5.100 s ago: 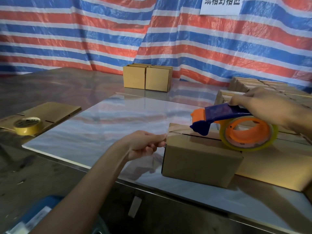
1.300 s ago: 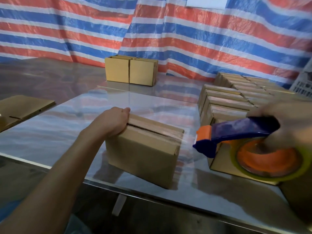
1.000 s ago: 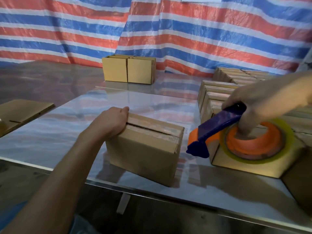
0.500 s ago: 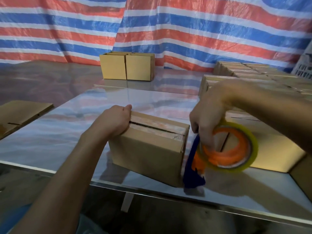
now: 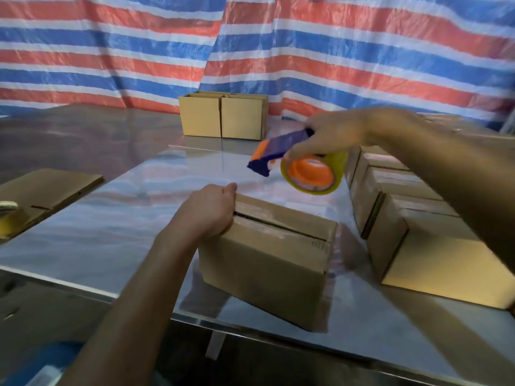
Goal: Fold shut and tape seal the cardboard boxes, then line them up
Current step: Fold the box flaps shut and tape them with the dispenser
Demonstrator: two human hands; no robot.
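one box [image 5: 267, 246] looks sealed. your right hand [image 5: 334, 132], fingers round the tape dispenser [image 5: 312, 174], has lifted clear; your left hand [image 5: 209, 210] still clasps the box.

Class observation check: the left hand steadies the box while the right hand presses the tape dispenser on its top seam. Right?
No. The head view shows the right hand holding the tape dispenser in the air, clear of the box; the left hand does steady it.
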